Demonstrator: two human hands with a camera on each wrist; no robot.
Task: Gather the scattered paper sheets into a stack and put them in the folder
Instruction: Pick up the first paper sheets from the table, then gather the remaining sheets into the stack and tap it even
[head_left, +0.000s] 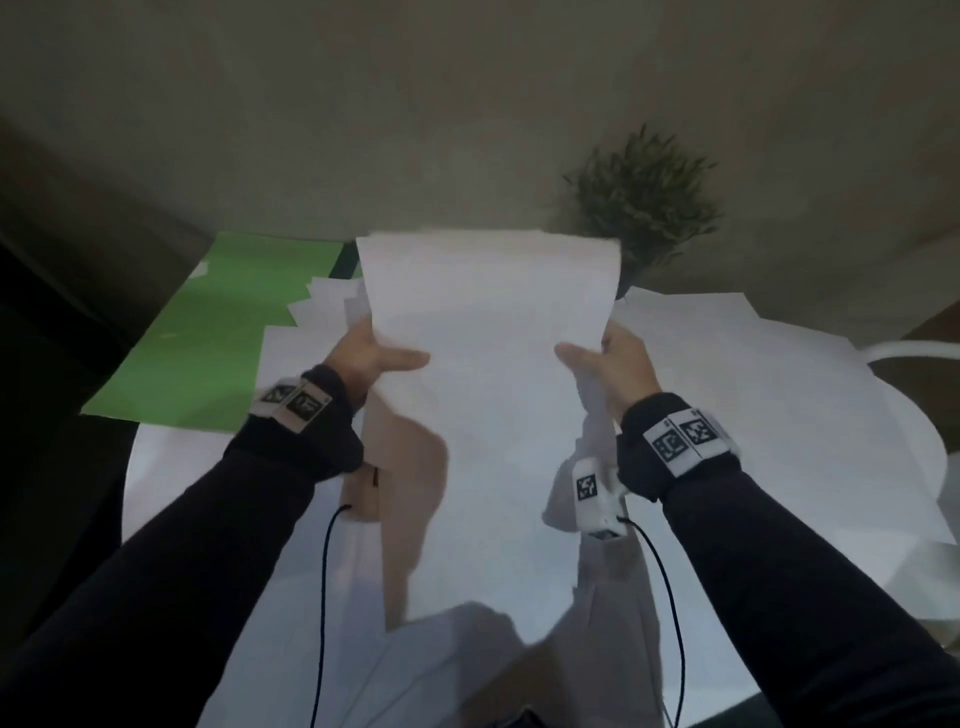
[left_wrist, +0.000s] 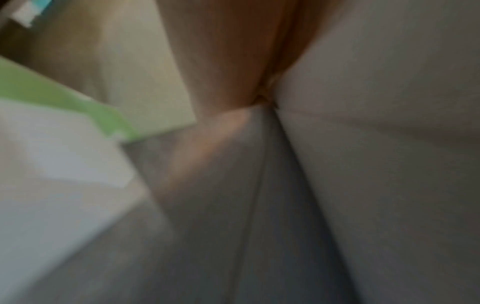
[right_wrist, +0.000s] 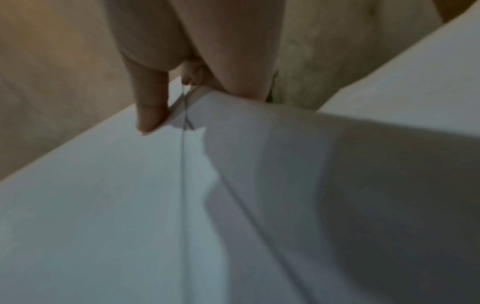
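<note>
Above the counter (head_left: 156, 467) | left hand (head_left: 363, 353) and right hand (head_left: 613, 364) pinch the paper stack's (head_left: 488, 322) side edges | green folder (head_left: 208, 332) far left | risk: uneven sheets slipping from light pinches.

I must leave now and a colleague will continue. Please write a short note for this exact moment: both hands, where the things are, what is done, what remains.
Left hand: grips the left edge of the held paper stack, thumb on top.
Right hand: grips the right edge the same way.
The stack is lifted above the table, its edges uneven.
Green folder: lies flat at the far left of the table, some loose sheets overlapping its edge.
More sheets lie spread at the right.
Done: part of the paper gathered.
Left: collect the remaining sheets, square the stack, put it in the folder.
</note>
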